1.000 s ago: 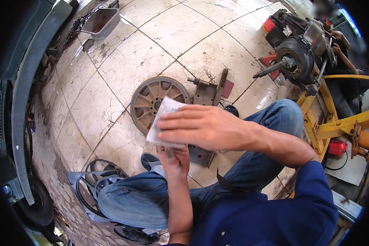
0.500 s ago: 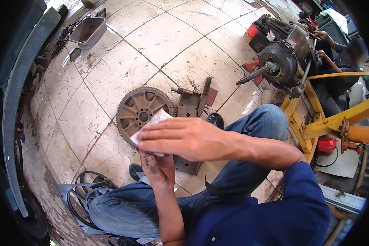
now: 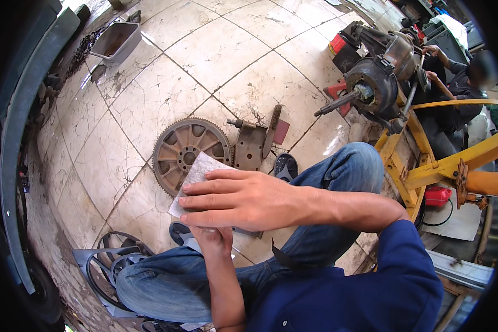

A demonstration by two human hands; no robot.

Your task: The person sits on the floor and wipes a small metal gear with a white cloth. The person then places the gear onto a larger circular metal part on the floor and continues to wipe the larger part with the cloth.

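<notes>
A pale grey-white pad or folded sheet (image 3: 196,171) is between my hands, over the near edge of a large toothed flywheel (image 3: 166,149) lying on the floor. My right hand (image 3: 240,199) lies flat across the top of the pad, its fingers stretched out to the left. From below, my left hand (image 3: 213,238) comes up under the right one and supports the pad. Its fingers are mostly hidden, as is anything else under the pad. Just right of the flywheel lies a rusty metal block (image 3: 250,146) with holes and a protruding stud.
A wire brush or similar long tool (image 3: 272,130) and a reddish square (image 3: 281,133) lie beside the block. A grey tray (image 3: 119,41) stands far left, a fan assembly (image 3: 119,257) near left. At right, a large axle-like assembly (image 3: 371,86) adjoins a yellow frame (image 3: 393,166); another person works behind it.
My right hand has shifted slightly down and left across the pad. More of the pad shows above my fingers. My left thumb, visible before, is now covered.
</notes>
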